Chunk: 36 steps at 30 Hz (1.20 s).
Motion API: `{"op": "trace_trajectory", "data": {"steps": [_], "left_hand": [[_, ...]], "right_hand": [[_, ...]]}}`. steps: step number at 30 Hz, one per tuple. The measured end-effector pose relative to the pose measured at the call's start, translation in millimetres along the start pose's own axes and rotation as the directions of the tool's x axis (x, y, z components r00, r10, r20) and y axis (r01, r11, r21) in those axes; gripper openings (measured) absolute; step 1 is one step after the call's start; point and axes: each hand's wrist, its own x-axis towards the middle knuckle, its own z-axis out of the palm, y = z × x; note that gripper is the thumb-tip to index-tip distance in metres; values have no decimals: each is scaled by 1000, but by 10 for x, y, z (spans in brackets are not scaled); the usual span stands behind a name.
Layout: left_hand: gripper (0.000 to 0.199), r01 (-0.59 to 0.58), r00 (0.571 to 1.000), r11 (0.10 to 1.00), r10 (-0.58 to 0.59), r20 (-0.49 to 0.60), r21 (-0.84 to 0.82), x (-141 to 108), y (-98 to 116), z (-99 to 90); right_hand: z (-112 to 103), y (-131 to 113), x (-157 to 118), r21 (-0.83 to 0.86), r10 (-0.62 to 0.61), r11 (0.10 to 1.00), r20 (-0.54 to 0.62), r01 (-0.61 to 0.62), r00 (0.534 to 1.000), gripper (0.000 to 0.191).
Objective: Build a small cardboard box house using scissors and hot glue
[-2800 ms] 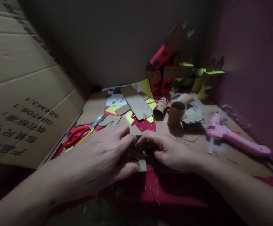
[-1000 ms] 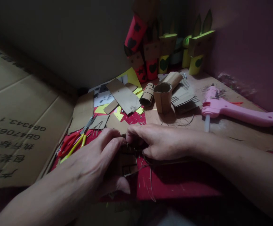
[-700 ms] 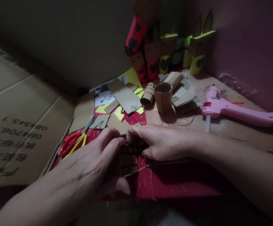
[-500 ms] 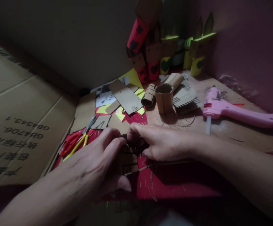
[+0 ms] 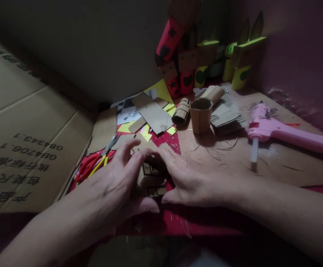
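Between my hands, low over the red tabletop, is a piece of brown cardboard with black printed lines, bent or rolled. My left hand curls around its left side, thumb along the near edge. From the right, my right hand holds it with fingers over the far top and thumb near the front. Its far side is hidden by my fingers. Beyond my left wrist lie scissors with red and yellow handles.
A cardboard cup and a small cardboard roll stand behind my hands. Flat cardboard strips lie farther back. A pink glue gun rests at the right. Paper figures line the back, and a large carton leans left.
My right hand has turned from pinching near the cardboard's edge to wrapping around its right side. The cardboard looks more curved, and the view has shifted slightly.
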Motion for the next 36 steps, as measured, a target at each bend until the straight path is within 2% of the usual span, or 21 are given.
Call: {"op": "trace_trajectory", "data": {"steps": [3,5,9,11,12,14,16,17,18,20,24,26,30,33,36], "left_hand": [[58,27,994,1000,-27,104,1,19,-46,12],[53,33,993,999,-30,111,-30,35,-58,3],[62,48,999,998,-48,-15,31,16,-49,-90],[66,61,990,995,-51,-133,73,-34,-23,-160],[69,71,977,994,-53,-205,84,-65,-2,-189],[74,93,938,993,-61,-342,78,-124,57,-218],[76,100,905,994,-74,-419,40,-153,129,-200],[76,98,895,995,-83,-437,13,-151,167,-174],[74,83,885,996,-82,-458,-16,-137,202,-141],[69,30,860,997,-64,-506,-74,-83,259,-68],[62,-90,794,993,26,-607,-76,19,280,39],[59,-110,801,994,80,-594,-15,24,251,56],[54,-98,850,992,128,-512,85,-32,206,36],[49,-130,843,984,175,-508,123,-63,231,8],[47,-170,834,975,221,-506,146,-73,282,1]], "right_hand": [[29,7,0,-14,-17,1000,-21,17,1000,75],[30,-7,7,20,2,1000,-30,-1,1000,77],[-34,-68,18,219,45,975,-64,-30,997,78],[-73,-96,24,421,86,907,-158,-12,984,71],[-86,-110,30,548,121,836,-212,15,970,65],[-88,-141,45,788,211,610,-261,81,942,53],[-62,-183,59,933,255,347,-190,94,948,51],[-42,-206,62,966,245,243,-145,84,959,51],[-20,-227,62,983,226,172,-108,70,968,50],[21,-255,57,994,192,96,-71,53,979,44],[62,-234,49,994,200,54,-107,98,974,35],[61,-211,54,992,187,51,-122,115,975,33],[44,-195,63,994,150,47,-103,97,983,35],[40,-205,64,995,137,52,-87,80,987,38],[46,-214,60,992,57,64,-110,106,992,39]]}}
